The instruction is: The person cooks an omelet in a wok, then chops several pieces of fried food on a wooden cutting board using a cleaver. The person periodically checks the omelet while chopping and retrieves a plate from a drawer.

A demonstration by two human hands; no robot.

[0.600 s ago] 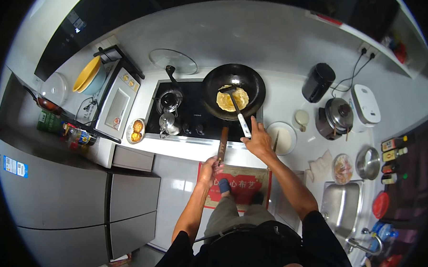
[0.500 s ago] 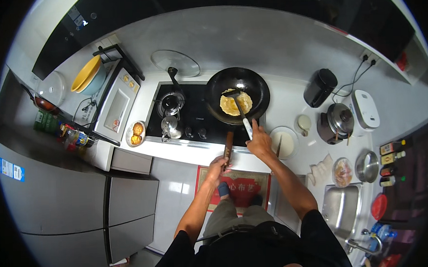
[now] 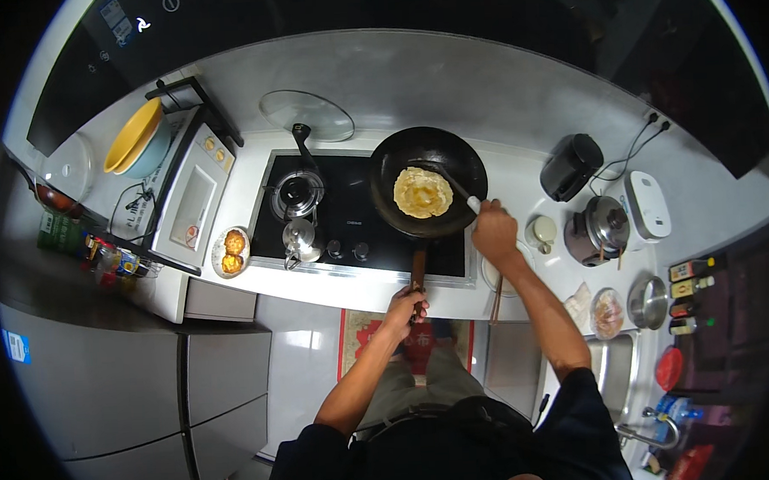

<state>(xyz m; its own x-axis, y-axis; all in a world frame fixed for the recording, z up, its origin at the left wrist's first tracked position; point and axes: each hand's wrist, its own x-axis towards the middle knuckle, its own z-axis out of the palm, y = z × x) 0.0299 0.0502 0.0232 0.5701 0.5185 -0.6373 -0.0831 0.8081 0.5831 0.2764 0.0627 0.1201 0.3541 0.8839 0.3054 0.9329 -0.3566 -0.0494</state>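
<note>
A dark wok (image 3: pixel 465 155) sits on the right side of the black hob, its wooden handle (image 3: pixel 419 267) pointing at me. My left hand (image 3: pixel 405 312) is wrapped around the end of that handle. In the wok lies a round, yellowish pancake (image 3: pixel 423 193) with a browned middle. My right hand (image 3: pixel 494 233) grips the pale handle of a spatula (image 3: pixel 474 203) at the wok's right rim. The spatula's dark blade is hard to make out against the wok. Partly hidden by my right forearm is a white bowl (image 3: pixel 489 273) with chopsticks (image 3: pixel 496 298) leaning out over the counter edge.
A steel pot (image 3: pixel 299 239) stands near the left burner (image 3: pixel 297 191). Left of the hob is a plate (image 3: pixel 232 268) with browned patties. A glass lid (image 3: pixel 332 114) leans at the back wall. Rightward stand a black kettle (image 3: pixel 572 167), a cooking pot (image 3: pixel 605 226) and the sink (image 3: pixel 618 376).
My right hand has drawn the spatula off the pancake's top toward the wok's right side. My left hand stays on the wok handle. The whole view has shifted slightly.
</note>
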